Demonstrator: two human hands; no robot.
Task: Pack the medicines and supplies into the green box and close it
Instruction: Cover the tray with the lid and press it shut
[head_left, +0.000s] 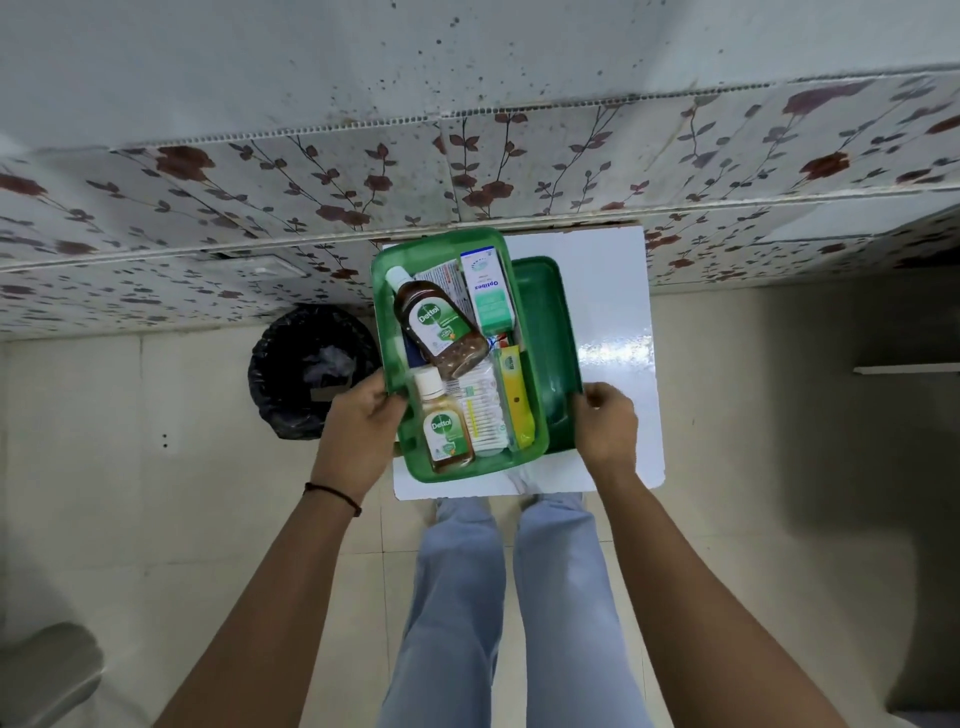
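The green box stands on a small white table, packed with supplies. Inside lie a large brown Dettol bottle, a small Dettol bottle, a white and green Optibex carton, a pack of cotton buds and a yellow tube box. My left hand grips the box's left rim. The green lid lies to the right, partly under the box. My right hand holds the lid's near right edge.
A black bin with a dark liner stands on the tiled floor left of the table. A floral-tiled wall runs behind. My legs in light trousers are below the table edge. A grey object sits at bottom left.
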